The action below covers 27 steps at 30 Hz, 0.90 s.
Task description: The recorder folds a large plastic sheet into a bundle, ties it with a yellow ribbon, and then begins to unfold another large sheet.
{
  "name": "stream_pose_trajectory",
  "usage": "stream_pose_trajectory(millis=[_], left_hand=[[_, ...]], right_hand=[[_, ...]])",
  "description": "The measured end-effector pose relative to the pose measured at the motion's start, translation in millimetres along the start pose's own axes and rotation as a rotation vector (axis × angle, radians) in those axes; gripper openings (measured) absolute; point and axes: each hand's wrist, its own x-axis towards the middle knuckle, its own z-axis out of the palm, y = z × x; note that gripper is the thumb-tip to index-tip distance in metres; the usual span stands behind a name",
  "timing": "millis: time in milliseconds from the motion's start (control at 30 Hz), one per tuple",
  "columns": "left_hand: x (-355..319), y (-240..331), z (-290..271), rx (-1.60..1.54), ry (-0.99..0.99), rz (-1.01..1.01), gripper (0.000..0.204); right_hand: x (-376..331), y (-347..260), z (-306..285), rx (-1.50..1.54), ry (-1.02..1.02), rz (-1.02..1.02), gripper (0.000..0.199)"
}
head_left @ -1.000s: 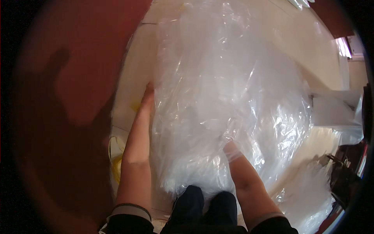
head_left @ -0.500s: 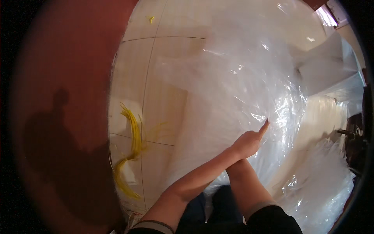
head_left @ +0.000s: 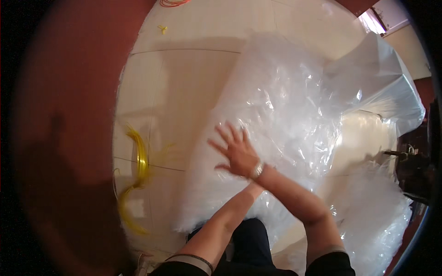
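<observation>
A broad stack of clear, shiny plastic sheeting (head_left: 276,101) lies on the floor in front of my knees. Over its left part, my right hand (head_left: 239,154) is open with the fingers spread, a light band around its wrist. Whether the palm touches the plastic, I cannot tell. My right forearm crosses on top of my left one. Under that crossing, my left hand (head_left: 260,186) is mostly hidden, its fingers out of sight, close to the plastic.
Yellow strands (head_left: 140,161) lie in a bundle at the left, beside a dark red surface (head_left: 78,69). Orange loops (head_left: 174,2) and a small yellow tie (head_left: 162,29) lie farther off. At right are a pale folded sheet (head_left: 377,78), another plastic heap (head_left: 373,216) and dark equipment (head_left: 412,170).
My left hand, earlier on top and pointing right, is now beneath my right arm. The right hand has come out leftward, fingers spread. The plastic's left edge looks straighter.
</observation>
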Motion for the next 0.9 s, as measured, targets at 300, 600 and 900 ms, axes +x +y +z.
stream_pose_trajectory(millis=[300,600,900], left_hand=[[-120,-46,-144,0.007,0.704,-0.018,0.031],[-192,-159,-75,-0.097,0.474,-0.194,0.071],[-219,-85,-1,0.296,0.268,-0.302,0.111]], right_hand=[[-131,150,31,-0.369,-0.131,0.412,0.012],[-208,130,44,-0.132,0.043,0.84,0.014],[-12,12,-26,-0.003,0.472,0.557,0.063]])
